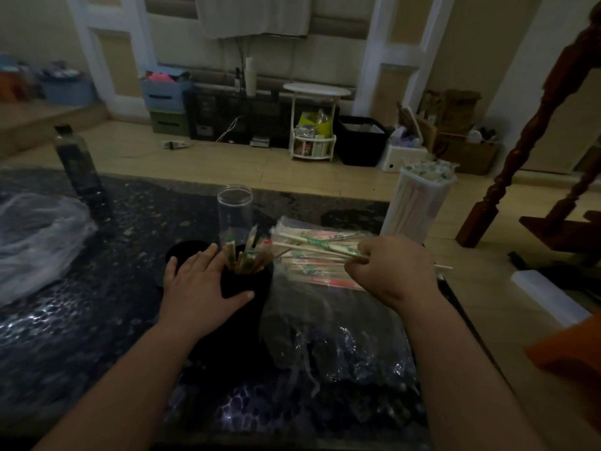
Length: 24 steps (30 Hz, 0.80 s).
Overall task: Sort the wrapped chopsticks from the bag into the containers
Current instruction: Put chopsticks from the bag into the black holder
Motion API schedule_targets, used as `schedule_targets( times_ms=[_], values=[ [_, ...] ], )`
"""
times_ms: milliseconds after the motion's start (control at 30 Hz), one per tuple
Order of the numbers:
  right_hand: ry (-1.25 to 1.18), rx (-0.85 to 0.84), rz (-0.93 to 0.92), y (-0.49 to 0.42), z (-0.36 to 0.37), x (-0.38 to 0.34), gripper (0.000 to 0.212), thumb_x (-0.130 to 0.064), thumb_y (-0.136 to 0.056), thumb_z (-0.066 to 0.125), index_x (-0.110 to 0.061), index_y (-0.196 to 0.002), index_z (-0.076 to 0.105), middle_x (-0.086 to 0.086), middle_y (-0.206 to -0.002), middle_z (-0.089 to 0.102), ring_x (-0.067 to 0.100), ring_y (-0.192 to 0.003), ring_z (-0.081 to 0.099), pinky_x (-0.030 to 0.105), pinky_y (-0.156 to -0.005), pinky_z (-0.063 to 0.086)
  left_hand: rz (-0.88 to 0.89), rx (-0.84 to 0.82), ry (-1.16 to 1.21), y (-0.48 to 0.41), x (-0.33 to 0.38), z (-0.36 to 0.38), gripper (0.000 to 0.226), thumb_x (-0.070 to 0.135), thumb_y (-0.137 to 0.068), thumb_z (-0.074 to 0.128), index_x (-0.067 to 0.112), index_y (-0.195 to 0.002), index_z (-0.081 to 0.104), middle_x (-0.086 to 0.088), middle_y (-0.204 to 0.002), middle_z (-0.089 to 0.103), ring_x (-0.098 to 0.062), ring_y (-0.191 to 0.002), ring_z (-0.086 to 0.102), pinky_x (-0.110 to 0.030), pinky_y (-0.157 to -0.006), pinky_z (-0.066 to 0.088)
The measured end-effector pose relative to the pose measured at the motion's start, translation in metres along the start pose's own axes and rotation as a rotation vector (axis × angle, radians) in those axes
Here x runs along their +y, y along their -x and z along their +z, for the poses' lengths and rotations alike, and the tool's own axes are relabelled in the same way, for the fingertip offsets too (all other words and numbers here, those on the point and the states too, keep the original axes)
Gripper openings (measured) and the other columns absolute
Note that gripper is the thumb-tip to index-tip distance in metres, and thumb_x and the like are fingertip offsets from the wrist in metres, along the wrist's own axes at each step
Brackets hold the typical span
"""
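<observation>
The dark mottled table (97,320) carried the work. The left hand (198,281) lay flat, fingers straight, against the black container (258,278), which held upright wrapped chopsticks (242,255). The right hand (390,271) pinched one wrapped pair (312,247); the bag (325,323) of more chopsticks lay directly beneath that grip.

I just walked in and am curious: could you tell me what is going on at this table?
A person's right hand pinches a wrapped chopstick pair above the bag, while the left hand rests against a black container holding several more. A clear jar behind it looks empty.
</observation>
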State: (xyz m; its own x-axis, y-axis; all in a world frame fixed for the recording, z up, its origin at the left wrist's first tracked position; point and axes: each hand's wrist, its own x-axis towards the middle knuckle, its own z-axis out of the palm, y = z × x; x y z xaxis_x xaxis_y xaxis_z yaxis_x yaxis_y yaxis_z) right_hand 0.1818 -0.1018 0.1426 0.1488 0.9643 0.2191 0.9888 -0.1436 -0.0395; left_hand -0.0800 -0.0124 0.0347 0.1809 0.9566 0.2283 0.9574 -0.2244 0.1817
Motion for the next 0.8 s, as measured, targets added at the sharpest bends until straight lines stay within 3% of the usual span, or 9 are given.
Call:
schedule_targets(
  times_ms=[133, 267, 367, 467, 600, 800],
  values=[
    [-0.233, 0.121, 0.068, -0.005, 0.015, 0.003, 0.032, -0.040, -0.096, 0.048, -0.020, -0.070, 0.051, -0.002, -0.067, 0.050, 0.022, -0.069, 0.049, 0.032, -0.061, 0.034, 0.002, -0.011, -0.012, 0.000, -0.001, 0.001, 0.096, 0.083, -0.075, 0.046, 0.033, -0.153, 0.023, 0.007, -0.161, 0.020, -0.016, -0.147, 0.019, -0.046, -0.119, 0.001],
    [-0.383, 0.406, -0.048, -0.010, 0.032, -0.002, 0.037, -0.027, -0.098, 0.045, -0.022, -0.062, 0.042, 0.005, -0.073, 0.047, 0.024, -0.067, 0.045, 0.036, -0.059, 0.036, 0.001, 0.001, -0.002, 0.000, -0.001, 0.001, 0.096, 0.083, -0.074, 0.046, 0.031, -0.152, 0.026, 0.007, -0.161, 0.021, -0.016, -0.147, 0.020, -0.046, -0.120, 0.001],
    [-0.657, 0.440, 0.021, -0.015, 0.039, -0.010, 0.041, -0.035, -0.101, 0.041, -0.027, -0.062, 0.036, 0.001, -0.072, 0.043, 0.014, -0.062, 0.042, 0.031, -0.054, 0.031, 0.001, 0.006, -0.011, -0.001, -0.001, 0.001, 0.096, 0.083, -0.075, 0.046, 0.030, -0.153, 0.024, 0.007, -0.161, 0.020, -0.015, -0.147, 0.020, -0.045, -0.120, 0.001],
    [-0.885, 0.498, 0.099, -0.021, 0.042, -0.021, 0.042, -0.032, -0.103, 0.045, -0.015, -0.066, 0.051, 0.003, -0.063, 0.050, 0.012, -0.059, 0.050, 0.032, -0.054, 0.039, -0.001, 0.007, -0.020, 0.000, -0.001, 0.000, 0.096, 0.083, -0.075, 0.046, 0.031, -0.153, 0.022, 0.007, -0.161, 0.019, -0.015, -0.147, 0.020, -0.045, -0.119, 0.001],
    [-1.239, 0.429, 0.220, -0.022, 0.048, -0.040, 0.025, -0.023, -0.098, 0.058, -0.019, -0.075, 0.064, 0.002, -0.061, 0.064, 0.014, -0.058, 0.065, 0.034, -0.059, 0.057, -0.002, 0.007, -0.017, 0.000, 0.000, 0.000, 0.096, 0.082, -0.076, 0.046, 0.032, -0.153, 0.021, 0.007, -0.161, 0.019, -0.015, -0.146, 0.021, -0.045, -0.119, 0.000],
    [-1.411, 0.289, 0.285, -0.027, 0.053, -0.064, 0.017, -0.026, -0.096, 0.063, -0.019, -0.081, 0.069, 0.007, -0.077, 0.072, 0.017, -0.071, 0.072, 0.025, -0.065, 0.059, -0.008, 0.005, 0.010, 0.000, 0.002, -0.001, 0.095, 0.081, -0.075, 0.048, 0.032, -0.153, 0.022, 0.007, -0.161, 0.021, -0.016, -0.146, 0.022, -0.045, -0.119, 0.000]
  ],
)
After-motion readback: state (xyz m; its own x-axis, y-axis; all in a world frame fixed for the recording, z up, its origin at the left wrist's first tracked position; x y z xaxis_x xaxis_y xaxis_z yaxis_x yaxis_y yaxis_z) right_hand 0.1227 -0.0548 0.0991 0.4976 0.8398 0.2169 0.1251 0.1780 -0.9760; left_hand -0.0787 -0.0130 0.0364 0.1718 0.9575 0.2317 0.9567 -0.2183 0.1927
